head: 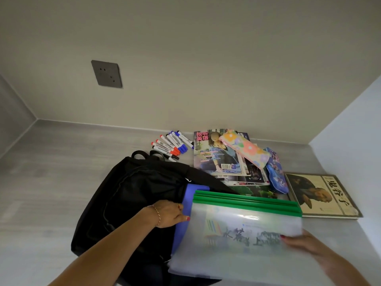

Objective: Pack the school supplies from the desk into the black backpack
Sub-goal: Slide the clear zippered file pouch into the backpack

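The black backpack (132,203) lies slumped on the grey desk (47,182), mouth open toward my right hand (299,242). From here I see translucent green-edged zip folders (237,230) half inside it, over a blue folder (188,195). The printing inside the folders is blurred; my right hand is partly covered by them. My left hand (171,214) curls round the bag's opening edge; my right pinches the folders' far corner.
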